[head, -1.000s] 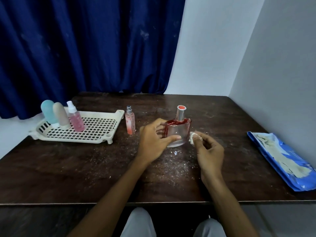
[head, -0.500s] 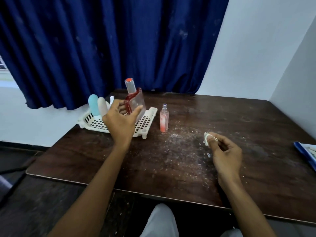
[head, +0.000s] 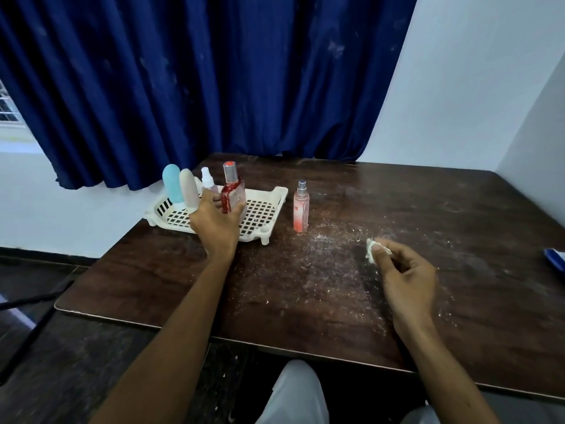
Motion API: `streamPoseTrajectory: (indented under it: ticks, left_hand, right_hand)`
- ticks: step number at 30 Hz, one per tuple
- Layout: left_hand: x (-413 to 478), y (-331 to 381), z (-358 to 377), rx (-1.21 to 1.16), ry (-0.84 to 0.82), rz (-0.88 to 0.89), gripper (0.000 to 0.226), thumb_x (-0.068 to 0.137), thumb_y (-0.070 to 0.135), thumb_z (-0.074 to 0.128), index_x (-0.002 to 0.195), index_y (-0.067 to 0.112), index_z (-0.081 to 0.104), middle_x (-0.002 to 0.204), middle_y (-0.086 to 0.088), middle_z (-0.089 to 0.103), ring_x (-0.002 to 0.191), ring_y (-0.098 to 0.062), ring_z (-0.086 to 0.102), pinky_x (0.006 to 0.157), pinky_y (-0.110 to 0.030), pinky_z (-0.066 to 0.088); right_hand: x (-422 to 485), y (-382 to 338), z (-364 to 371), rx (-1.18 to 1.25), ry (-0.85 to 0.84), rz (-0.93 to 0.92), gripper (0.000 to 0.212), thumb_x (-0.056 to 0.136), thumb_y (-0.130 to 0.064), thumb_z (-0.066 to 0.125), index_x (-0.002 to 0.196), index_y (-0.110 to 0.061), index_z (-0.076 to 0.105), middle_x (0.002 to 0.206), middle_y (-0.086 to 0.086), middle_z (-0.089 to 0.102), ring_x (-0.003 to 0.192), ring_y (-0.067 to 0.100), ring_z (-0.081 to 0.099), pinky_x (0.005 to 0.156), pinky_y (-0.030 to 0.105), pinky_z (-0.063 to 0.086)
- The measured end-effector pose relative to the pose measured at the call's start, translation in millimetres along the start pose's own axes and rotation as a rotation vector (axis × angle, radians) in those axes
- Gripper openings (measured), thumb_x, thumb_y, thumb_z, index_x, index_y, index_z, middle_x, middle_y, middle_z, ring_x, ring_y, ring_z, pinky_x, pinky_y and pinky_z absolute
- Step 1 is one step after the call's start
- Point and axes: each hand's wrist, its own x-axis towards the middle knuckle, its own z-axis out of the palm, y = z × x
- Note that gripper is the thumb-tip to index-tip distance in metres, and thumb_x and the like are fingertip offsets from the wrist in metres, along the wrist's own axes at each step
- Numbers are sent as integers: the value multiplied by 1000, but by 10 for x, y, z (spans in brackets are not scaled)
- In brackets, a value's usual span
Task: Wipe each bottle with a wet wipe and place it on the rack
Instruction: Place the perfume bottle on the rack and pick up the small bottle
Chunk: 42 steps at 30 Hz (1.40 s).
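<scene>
Gripping a clear square bottle [head: 234, 195] with red trim, the left hand [head: 214, 226] holds it upright over the white lattice rack [head: 264, 214] by the bench's [head: 305, 301] left edge, beside three small bottles [head: 189, 191]. The right hand [head: 406, 280] pinches a crumpled wipe [head: 370, 251] above crumb-speckled dark wood. A slim pink spray bottle [head: 301, 208] stands just right of the rack.

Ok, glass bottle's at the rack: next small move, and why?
Probably lower the glass bottle onto the rack and loosen the grip: the left hand holds it upright there. The right hand pinches the wipe, and the pink spray bottle stands unracked on the table.
</scene>
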Motion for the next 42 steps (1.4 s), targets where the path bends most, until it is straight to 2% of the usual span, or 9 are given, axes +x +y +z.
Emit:
streamPoseTrajectory:
  ticks: [7, 13, 18, 20, 23, 27, 29, 37, 42]
  left_hand:
    - [-6, -48, 21, 60, -1, -4, 45, 70, 30, 89, 101, 8, 64, 90, -3, 73, 77, -15, 67, 81, -40, 58]
    - [-99, -12, -103, 21, -42, -27, 56, 69, 35, 89, 111, 10, 61, 104, -6, 72, 90, -15, 67, 81, -30, 58]
    - [-465, 291, -179, -19, 94, 186, 29, 91, 31, 69, 111, 11, 63, 107, -4, 69, 100, -20, 63, 89, -38, 52]
    - [-567, 400, -68, -119, 18, 329, 20, 94, 20, 65, 110, 8, 65, 108, -4, 69, 101, -16, 63, 91, -39, 53]
    - [-595, 557, 141, -176, -180, 337, 26, 95, 20, 62, 120, 11, 65, 117, 0, 68, 110, -8, 59, 100, -35, 48]
    - [-555, 658, 340, -138, -354, 301, 42, 99, 28, 56, 139, 13, 53, 138, -2, 57, 127, -9, 49, 100, -2, 24]
    - [-525, 667, 410, -111, -407, 280, 46, 100, 30, 54, 142, 12, 50, 140, -3, 57, 129, -12, 50, 100, -8, 25]
    - [-508, 623, 538, -156, -408, 261, 29, 101, 21, 55, 126, 8, 62, 96, 10, 65, 86, -1, 61, 85, -23, 52]
    - [-523, 683, 571, -192, -413, 215, 27, 99, 22, 60, 121, 10, 65, 98, 6, 70, 82, 7, 61, 77, -8, 50]
  right_hand:
    - [-11, -10, -4, 0, -16, -7, 15, 90, -12, 70, 103, -17, 76, 95, -6, 76, 86, 3, 70, 73, 11, 52]
    - [-9, 7, -23, -1, -23, 4, 15, 90, -12, 70, 102, -20, 75, 97, -6, 76, 91, 7, 71, 80, 18, 54]
    - [-11, 23, -2, -18, -24, 1, 17, 90, -13, 71, 98, -28, 74, 94, -9, 76, 89, 8, 71, 81, 23, 53]
    - [-15, 28, -6, -13, -27, 8, 17, 90, -13, 71, 98, -28, 74, 95, -8, 76, 90, 8, 71, 81, 23, 53]
    - [-18, 27, -26, -17, -32, -2, 14, 90, -14, 70, 100, -23, 75, 93, -7, 76, 88, 9, 71, 79, 23, 53]
    - [-29, 36, -26, -69, -60, -36, 14, 92, -15, 69, 104, -20, 73, 96, -9, 75, 88, 6, 70, 80, 27, 55]
    - [-30, 32, -19, -84, -74, -51, 15, 92, -15, 68, 106, -21, 72, 99, -9, 74, 91, 7, 69, 81, 28, 56]
    - [-75, -37, -21, -106, -78, -114, 19, 95, -23, 65, 113, -25, 69, 100, -14, 71, 89, 1, 67, 76, 19, 55]
    - [-51, 28, -40, -171, -62, -143, 29, 96, -30, 62, 124, -38, 63, 117, -11, 67, 104, 5, 65, 87, 27, 53]
